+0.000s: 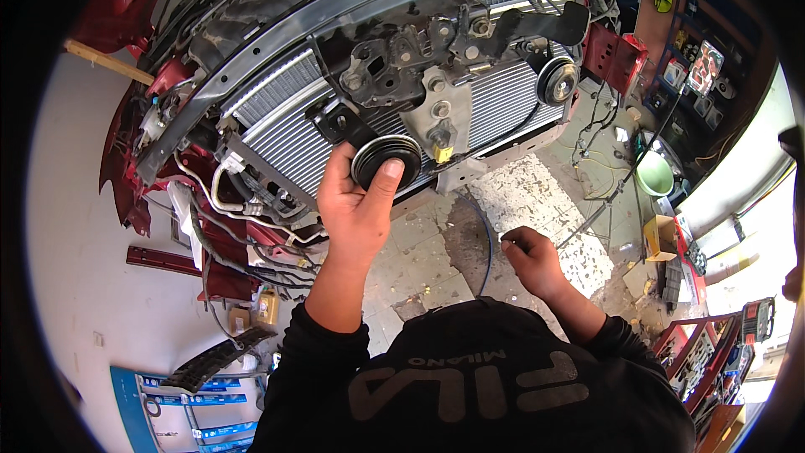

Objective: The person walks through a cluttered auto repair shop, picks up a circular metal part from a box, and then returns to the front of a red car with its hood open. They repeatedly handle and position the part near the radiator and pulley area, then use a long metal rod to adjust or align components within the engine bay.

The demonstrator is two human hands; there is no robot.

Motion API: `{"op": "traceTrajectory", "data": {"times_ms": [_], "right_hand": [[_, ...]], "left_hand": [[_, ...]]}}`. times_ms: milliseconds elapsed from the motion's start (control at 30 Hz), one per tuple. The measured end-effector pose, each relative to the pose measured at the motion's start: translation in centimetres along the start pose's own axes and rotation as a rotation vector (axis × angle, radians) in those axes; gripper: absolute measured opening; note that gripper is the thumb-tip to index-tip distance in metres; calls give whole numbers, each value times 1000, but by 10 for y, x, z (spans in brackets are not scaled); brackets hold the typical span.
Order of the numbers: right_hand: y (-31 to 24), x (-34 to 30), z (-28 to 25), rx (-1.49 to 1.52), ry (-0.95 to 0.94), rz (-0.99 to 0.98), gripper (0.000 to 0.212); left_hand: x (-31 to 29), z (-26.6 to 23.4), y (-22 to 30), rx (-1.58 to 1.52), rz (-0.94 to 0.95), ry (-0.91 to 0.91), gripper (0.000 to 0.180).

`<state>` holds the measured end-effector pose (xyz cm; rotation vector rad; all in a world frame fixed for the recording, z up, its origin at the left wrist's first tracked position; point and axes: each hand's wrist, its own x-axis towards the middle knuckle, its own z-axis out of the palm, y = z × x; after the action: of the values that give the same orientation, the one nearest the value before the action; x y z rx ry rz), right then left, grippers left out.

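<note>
My left hand [354, 214] grips a round black disc horn [371, 161], thumb across its face and fingers behind. A dark metal bracket [340, 123] joins the horn's upper left, in front of the finned radiator [281, 130] of an opened car front. Lower and to the right, my right hand [534, 264] hangs apart from the car over the floor. Its thumb and fingertips are pinched together; a tiny bright thing may be between them, too small to name. A second horn [557, 80] sits at the right of the radiator, near a yellow connector [443, 153] at the centre.
A dark crossbeam [251, 49] spans the car front above a black latch panel [394, 63]. Loose hoses and wires [243, 264] hang at the left. A pale green basin [654, 174], a cardboard box [661, 237] and a red tool rack [700, 352] stand at the right.
</note>
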<state>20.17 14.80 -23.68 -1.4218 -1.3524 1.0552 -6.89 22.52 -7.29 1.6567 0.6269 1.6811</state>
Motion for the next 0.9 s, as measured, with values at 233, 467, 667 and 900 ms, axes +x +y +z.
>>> {"op": "traceTrajectory", "data": {"times_ms": [233, 467, 667, 900], "right_hand": [[-79, 71, -77, -358, 548, -508, 68], [-141, 131, -117, -721, 640, -717, 101], [-133, 125, -94, -691, 640, -635, 83], [-138, 120, -95, -740, 578, -611, 78]], "left_hand": [[3, 4, 0, 39, 25, 30, 35], [3, 4, 1, 107, 18, 44, 34], [2, 5, 0, 114, 30, 46, 31], [3, 3, -3, 105, 38, 33, 31]]}}
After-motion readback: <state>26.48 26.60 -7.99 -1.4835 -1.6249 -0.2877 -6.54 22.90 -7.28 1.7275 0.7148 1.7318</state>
